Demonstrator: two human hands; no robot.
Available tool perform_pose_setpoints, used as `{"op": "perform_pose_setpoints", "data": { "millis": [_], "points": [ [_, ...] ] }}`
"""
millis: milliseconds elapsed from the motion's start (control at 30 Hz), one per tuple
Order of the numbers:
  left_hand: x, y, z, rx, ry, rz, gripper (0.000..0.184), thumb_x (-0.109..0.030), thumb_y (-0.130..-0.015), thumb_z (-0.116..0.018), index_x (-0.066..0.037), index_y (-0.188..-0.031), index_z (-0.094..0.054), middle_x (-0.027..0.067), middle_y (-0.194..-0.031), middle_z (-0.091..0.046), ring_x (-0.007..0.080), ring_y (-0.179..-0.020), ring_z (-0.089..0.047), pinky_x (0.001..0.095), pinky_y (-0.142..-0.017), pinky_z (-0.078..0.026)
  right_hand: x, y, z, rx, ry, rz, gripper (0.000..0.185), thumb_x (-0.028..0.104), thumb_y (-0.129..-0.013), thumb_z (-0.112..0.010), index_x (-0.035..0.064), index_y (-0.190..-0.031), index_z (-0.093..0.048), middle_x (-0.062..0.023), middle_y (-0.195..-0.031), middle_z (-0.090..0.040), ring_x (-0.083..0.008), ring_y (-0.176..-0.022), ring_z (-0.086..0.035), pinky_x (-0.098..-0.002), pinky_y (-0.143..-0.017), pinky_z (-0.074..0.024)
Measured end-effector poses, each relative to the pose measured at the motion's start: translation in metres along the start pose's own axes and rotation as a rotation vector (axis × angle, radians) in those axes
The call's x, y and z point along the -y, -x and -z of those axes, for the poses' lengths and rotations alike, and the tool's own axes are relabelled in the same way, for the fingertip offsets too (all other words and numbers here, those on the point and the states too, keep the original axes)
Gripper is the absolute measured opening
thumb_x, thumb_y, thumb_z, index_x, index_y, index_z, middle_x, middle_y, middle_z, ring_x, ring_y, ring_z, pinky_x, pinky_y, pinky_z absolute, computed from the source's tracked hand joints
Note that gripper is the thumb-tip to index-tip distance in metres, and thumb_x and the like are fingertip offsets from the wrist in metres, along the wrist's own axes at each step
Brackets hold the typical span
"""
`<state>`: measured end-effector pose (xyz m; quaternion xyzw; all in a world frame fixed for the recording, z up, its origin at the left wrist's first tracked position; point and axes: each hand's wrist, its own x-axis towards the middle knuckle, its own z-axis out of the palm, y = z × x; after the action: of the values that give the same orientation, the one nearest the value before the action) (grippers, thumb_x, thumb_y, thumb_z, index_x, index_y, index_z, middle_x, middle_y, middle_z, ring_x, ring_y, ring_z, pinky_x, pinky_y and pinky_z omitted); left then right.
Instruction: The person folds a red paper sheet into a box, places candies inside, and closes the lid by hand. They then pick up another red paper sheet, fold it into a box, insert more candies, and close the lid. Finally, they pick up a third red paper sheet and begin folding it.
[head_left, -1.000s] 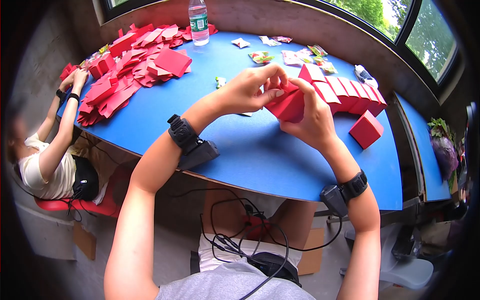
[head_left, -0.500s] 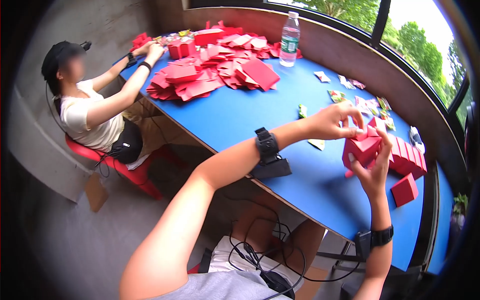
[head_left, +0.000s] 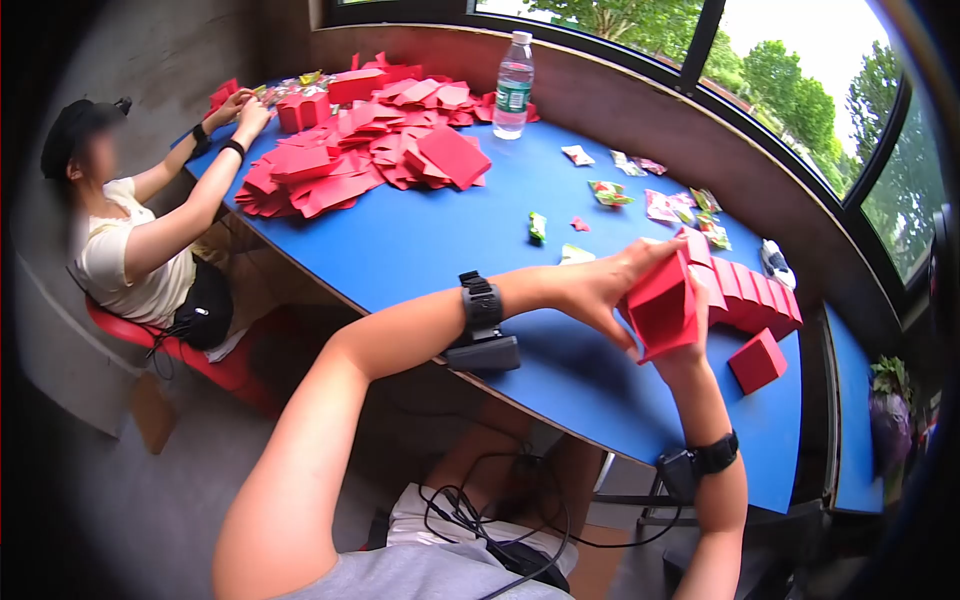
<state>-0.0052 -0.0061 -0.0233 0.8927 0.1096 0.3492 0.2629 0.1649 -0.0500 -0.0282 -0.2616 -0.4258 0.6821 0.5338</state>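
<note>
A red paper box (head_left: pixel 658 305) is held up over the right part of the table, tilted, with what looks like an open side facing me. My left hand (head_left: pixel 605 285) is closed on its left side, thumb low and fingers over the top edge. Behind and below the box, my right hand (head_left: pixel 690 350) supports it; most of its fingers are hidden. Just beyond my hands stands a row of finished-looking red boxes (head_left: pixel 745 293). A single red box (head_left: pixel 757 361) sits on the table to the right of my right hand.
Wrapped candies (head_left: pixel 610 194) lie scattered on the blue table (head_left: pixel 430 235). A water bottle (head_left: pixel 513 88) stands by a large heap of flat red paper pieces (head_left: pixel 350 160). At the far left, another person (head_left: pixel 130 220) works with both hands. A white and dark object (head_left: pixel 776 263) lies near the window side.
The box has been turned so its open side faces me. My left hand has gone from pinching at its top to gripping its left side. The view has shifted right.
</note>
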Motion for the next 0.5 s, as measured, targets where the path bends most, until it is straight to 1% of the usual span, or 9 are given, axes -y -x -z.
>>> {"op": "perform_pose_setpoints", "data": {
  "millis": [67,100,167,200,267,300,333,400,500],
  "points": [
    [-0.004,0.001,-0.004,-0.053,0.146,0.15,0.104,-0.031,-0.068,-0.08,-0.008,-0.144,-0.013,0.0219,-0.13,-0.038,0.0318,-0.122,-0.042,0.0392,-0.102,-0.035,0.0,-0.001,0.002,-0.012,0.056,-0.028,0.054,0.048,-0.095,-0.027,0.0081,-0.129,-0.042,-0.0106,-0.123,-0.052,-0.0221,-0.11,-0.054,-0.0364,-0.091,-0.0467],
    [0.001,0.002,-0.006,-0.09,0.111,0.165,0.096,-0.031,-0.071,-0.077,-0.009,-0.143,-0.017,0.0206,-0.129,-0.04,0.0302,-0.121,-0.043,0.0387,-0.102,-0.035,0.002,-0.001,-0.003,-0.046,0.091,-0.068,0.056,0.051,-0.094,-0.028,0.0078,-0.126,-0.043,-0.0106,-0.118,-0.055,-0.021,-0.107,-0.056,-0.0364,-0.089,-0.0472],
    [0.012,0.002,-0.008,-0.14,0.149,0.189,0.086,-0.028,-0.074,-0.074,-0.01,-0.141,-0.024,0.0185,-0.127,-0.046,0.0275,-0.117,-0.048,0.0376,-0.099,-0.039,0.004,-0.002,0.006,0.038,0.253,-0.193,0.06,0.052,-0.093,-0.027,0.0062,-0.128,-0.042,-0.0119,-0.113,-0.057,-0.0224,-0.102,-0.06,-0.0395,-0.088,-0.0491],
    [0.01,0.001,-0.009,-0.13,0.155,0.179,0.086,-0.028,-0.074,-0.074,-0.01,-0.141,-0.024,0.0185,-0.127,-0.046,0.0275,-0.117,-0.048,0.0376,-0.099,-0.039,0.003,-0.002,0.001,-0.041,0.305,-0.203,0.061,0.054,-0.092,-0.028,0.0056,-0.127,-0.042,-0.012,-0.111,-0.059,-0.0223,-0.1,-0.061,-0.0396,-0.088,-0.0489],
    [0.004,0.0,-0.005,-0.185,0.186,0.284,0.07,-0.02,-0.077,-0.071,-0.01,-0.137,-0.037,0.0156,-0.119,-0.056,0.0232,-0.108,-0.056,0.0347,-0.092,-0.045,0.001,-0.001,0.002,0.009,0.33,-0.188,0.064,0.055,-0.091,-0.032,0.0043,-0.128,-0.041,-0.0132,-0.116,-0.058,-0.0214,-0.101,-0.061,-0.0386,-0.09,-0.0484],
    [0.004,-0.001,-0.003,-0.175,0.185,0.277,0.07,-0.02,-0.077,-0.071,-0.01,-0.137,-0.037,0.0156,-0.119,-0.056,0.0232,-0.108,-0.056,0.0347,-0.092,-0.045,0.0,0.0,0.002,0.018,0.344,-0.183,0.065,0.056,-0.09,-0.033,0.0038,-0.128,-0.041,-0.0137,-0.116,-0.058,-0.0211,-0.101,-0.061,-0.038,-0.09,-0.0483],
    [0.004,0.0,-0.002,-0.207,0.167,0.242,0.063,-0.016,-0.078,-0.069,-0.009,-0.134,-0.042,0.0144,-0.114,-0.06,0.0211,-0.104,-0.059,0.033,-0.089,-0.047,-0.001,0.0,0.003,-0.008,0.29,-0.206,0.065,0.056,-0.088,-0.044,0.0038,-0.128,-0.039,-0.0161,-0.11,-0.06,-0.0235,-0.095,-0.063,-0.0363,-0.087,-0.049],
    [0.005,0.001,-0.001,-0.301,0.109,0.215,0.045,-0.008,-0.079,-0.065,-0.007,-0.123,-0.055,0.0113,-0.104,-0.066,0.0162,-0.095,-0.063,0.0291,-0.084,-0.05,0.002,-0.001,0.005,0.02,0.315,-0.22,0.065,0.055,-0.088,-0.045,0.0033,-0.126,-0.04,-0.016,-0.107,-0.06,-0.0235,-0.093,-0.063,-0.036,-0.085,-0.0497],
    [0.007,0.003,0.001,-0.285,0.176,0.27,0.037,-0.01,-0.08,-0.065,-0.005,-0.117,-0.059,0.0096,-0.101,-0.067,0.014,-0.091,-0.063,0.028,-0.082,-0.05,0.0,0.0,0.004,0.048,0.337,-0.229,0.062,0.055,-0.088,-0.047,0.0013,-0.12,-0.043,-0.0154,-0.098,-0.061,-0.0227,-0.085,-0.064,-0.0353,-0.08,-0.0514]
  ]
}}
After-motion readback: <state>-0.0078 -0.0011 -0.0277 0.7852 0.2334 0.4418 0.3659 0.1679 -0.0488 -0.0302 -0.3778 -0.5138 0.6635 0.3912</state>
